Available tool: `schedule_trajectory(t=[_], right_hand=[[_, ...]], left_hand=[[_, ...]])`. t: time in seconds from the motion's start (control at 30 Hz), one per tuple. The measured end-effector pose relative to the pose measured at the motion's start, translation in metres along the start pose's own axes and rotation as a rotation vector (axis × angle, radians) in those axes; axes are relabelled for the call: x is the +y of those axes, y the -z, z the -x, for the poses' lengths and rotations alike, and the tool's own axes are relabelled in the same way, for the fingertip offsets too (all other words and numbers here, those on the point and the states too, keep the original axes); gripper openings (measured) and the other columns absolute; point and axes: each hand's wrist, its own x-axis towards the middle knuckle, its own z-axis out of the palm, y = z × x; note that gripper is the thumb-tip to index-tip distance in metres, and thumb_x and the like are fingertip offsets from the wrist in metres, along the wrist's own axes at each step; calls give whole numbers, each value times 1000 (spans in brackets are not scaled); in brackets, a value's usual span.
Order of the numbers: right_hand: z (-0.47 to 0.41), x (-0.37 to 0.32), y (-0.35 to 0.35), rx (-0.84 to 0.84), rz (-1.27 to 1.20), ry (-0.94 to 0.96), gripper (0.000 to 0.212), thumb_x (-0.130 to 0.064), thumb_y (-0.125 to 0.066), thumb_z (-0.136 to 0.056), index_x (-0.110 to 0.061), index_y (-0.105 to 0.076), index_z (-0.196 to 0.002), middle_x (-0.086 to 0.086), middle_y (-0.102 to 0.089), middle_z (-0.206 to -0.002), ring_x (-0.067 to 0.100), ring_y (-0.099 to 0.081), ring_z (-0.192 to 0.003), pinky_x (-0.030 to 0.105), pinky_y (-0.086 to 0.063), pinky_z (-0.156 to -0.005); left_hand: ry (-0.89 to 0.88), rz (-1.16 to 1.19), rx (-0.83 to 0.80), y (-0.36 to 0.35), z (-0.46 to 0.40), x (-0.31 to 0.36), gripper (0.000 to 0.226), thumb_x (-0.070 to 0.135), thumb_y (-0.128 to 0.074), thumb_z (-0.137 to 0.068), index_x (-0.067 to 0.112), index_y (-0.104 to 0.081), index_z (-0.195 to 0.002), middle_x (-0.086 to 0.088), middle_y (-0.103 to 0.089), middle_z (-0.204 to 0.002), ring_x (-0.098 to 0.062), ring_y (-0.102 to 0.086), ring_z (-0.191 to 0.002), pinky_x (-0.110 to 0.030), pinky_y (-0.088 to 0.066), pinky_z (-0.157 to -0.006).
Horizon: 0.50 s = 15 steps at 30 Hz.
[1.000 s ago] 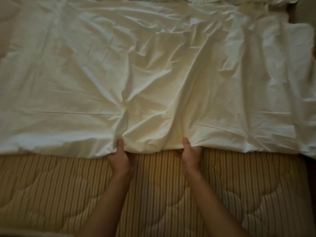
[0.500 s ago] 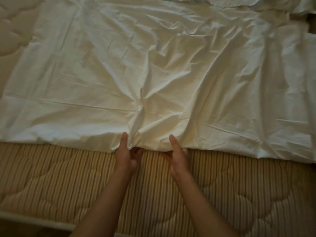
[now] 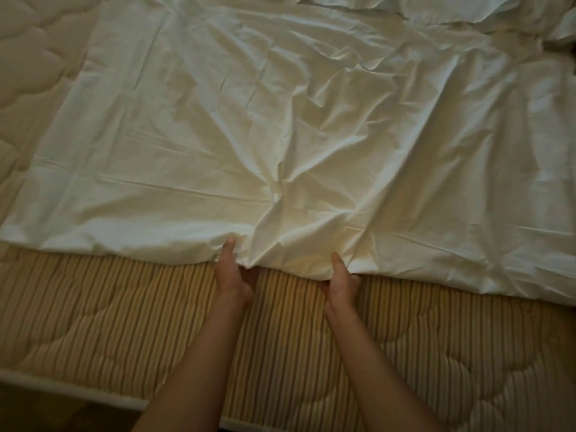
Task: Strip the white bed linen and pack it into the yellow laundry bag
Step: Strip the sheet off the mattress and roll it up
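A crumpled white bed sheet [image 3: 280, 120] lies spread over most of the mattress. Its near edge runs across the middle of the view. My left hand [image 3: 233, 275] pinches that edge, thumb on top and fingers under the cloth. My right hand [image 3: 341, 282] pinches the same edge a little to the right, thumb on top too. The cloth bunches into folds between and above both hands. No yellow laundry bag is in view.
A bare quilted mattress [image 3: 124, 322] with yellow stripes shows below the sheet and at the upper left. Its white front edge [image 3: 46, 380] runs along the bottom left, with dark floor beneath. More white linen [image 3: 467, 10] is heaped at the top right.
Both hands have kept their hold on the sheet's edge and drawn closer together, gathering the cloth between them. The view has shifted, showing more bare mattress at the upper left.
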Motion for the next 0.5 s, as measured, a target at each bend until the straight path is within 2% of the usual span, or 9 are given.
schedule_trajectory(t=[0.03,0.1,0.23,0.3,0.4,0.5], right_hand=[[1,-2,0,-9,-31,-10,19,-18,-75,-85,-18,-67,-101,5,-70,-109,26,-68,-100,47,-55,-93],[1,-8,-1,-55,-112,18,24,-25,-77,-81,-20,-68,-103,6,-72,-112,27,-69,-103,51,-54,-96],[3,-28,-9,-163,-134,103,26,-21,-67,-92,-20,-66,-118,4,-70,-120,22,-67,-110,45,-51,-102],[6,-43,-16,-196,-104,167,30,-19,-63,-94,-17,-64,-124,2,-70,-120,20,-67,-110,38,-52,-98],[7,-64,-27,-192,-48,222,19,-15,-61,-96,-20,-63,-114,-4,-69,-111,14,-67,-102,30,-52,-91],[9,-79,-38,-151,-24,224,20,-15,-61,-96,-22,-58,-115,-5,-66,-105,18,-64,-103,34,-50,-96]], left_hand=[[33,35,-66,-1,3,6,23,30,-54,-99,12,-66,-105,-10,-72,-98,-23,-71,-85,-39,-59,-78],[48,12,-135,2,4,19,30,36,-54,-98,12,-65,-114,-10,-71,-106,-24,-69,-93,-40,-57,-85],[-151,-223,-188,-6,7,41,33,25,-53,-100,6,-60,-126,-10,-68,-111,-17,-69,-89,-29,-58,-68],[-186,-319,-286,-20,13,50,42,36,-54,-97,9,-59,-129,-6,-70,-113,-16,-70,-91,-31,-58,-69],[-100,-446,-397,-43,21,55,56,56,-62,-88,22,-58,-133,-2,-71,-120,-22,-70,-105,-46,-60,-79],[26,-570,-442,-66,27,52,62,60,-61,-79,27,-58,-132,-6,-69,-124,-25,-68,-109,-44,-60,-78]])
